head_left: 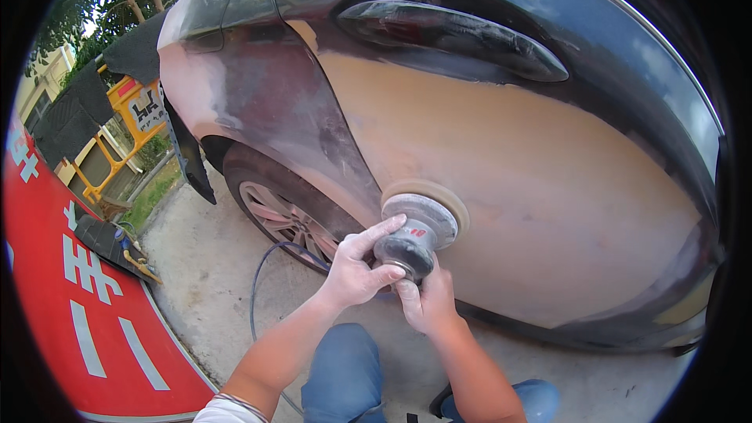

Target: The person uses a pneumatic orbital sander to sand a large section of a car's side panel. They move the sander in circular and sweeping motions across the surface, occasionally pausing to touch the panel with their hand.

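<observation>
A round sander (415, 227), grey and black and coated in dust, has its disc pad (453, 205) against the lower front part of a car door (533, 204). My left hand (356, 270) is closed around the sander's left side, thumb and fingers on its body. From below and to the right, my right hand (427, 298) grips the same tool near its rear end. Both hands are pale with dust. The door has a wide tan and pinkish sanded patch with black paint round it. Above the sander is the dusty black door handle (462, 31).
Left of the door is the car's wheel (290, 211) under a dusty fender. A thin hose (254, 290) loops over the concrete (204, 251). A red sign panel (86, 329) stands at the left, with a yellow barrier (125, 133) behind. My jeans-clad knees (345, 368) are below.
</observation>
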Demonstrator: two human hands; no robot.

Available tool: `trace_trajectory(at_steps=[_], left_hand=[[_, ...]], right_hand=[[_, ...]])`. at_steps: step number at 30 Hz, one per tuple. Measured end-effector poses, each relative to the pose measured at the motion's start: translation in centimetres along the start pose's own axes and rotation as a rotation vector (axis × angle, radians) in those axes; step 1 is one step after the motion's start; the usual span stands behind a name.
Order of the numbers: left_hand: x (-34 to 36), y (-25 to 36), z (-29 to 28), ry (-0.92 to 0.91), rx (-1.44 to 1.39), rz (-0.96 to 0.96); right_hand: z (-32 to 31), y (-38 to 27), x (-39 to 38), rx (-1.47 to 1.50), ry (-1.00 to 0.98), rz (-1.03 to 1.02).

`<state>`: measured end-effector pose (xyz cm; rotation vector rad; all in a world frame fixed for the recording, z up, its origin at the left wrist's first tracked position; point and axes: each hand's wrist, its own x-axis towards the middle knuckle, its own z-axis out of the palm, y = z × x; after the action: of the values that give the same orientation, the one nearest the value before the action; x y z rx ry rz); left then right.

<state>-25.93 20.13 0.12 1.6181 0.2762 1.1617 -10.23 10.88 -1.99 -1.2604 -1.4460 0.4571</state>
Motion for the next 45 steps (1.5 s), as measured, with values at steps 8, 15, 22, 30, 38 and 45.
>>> trace_trajectory(at_steps=[8, 15, 22, 30, 38, 45], left_hand=[[-0.3, 0.1, -0.5, 0.159, -0.078, 0.018], [0.3, 0.8, -0.4, 0.255, -0.166, -0.048], [-7.5, -7.4, 2.6, 0.017, -0.153, -0.080], [-13.0, -14.1, 5.7, -0.058, 0.030, -0.185], [-13.4, -15.2, 7.6, -0.121, 0.203, -0.136], [-5.8, -6.7, 2.1, 0.045, -0.184, 0.013]], right_hand=[[1.1, -0.5, 1.5, -0.053, -0.034, -0.040], [0.2, -3.8, 3.0, -0.068, -0.040, -0.005], [-1.9, 4.9, -5.2, -0.240, -0.062, 0.008], [-3.0, 13.5, -12.7, -0.319, -0.073, 0.099], [-3.5, 14.8, -15.0, -0.265, -0.020, 0.148], [-1.5, 3.1, -3.7, -0.279, -0.064, 0.002]])
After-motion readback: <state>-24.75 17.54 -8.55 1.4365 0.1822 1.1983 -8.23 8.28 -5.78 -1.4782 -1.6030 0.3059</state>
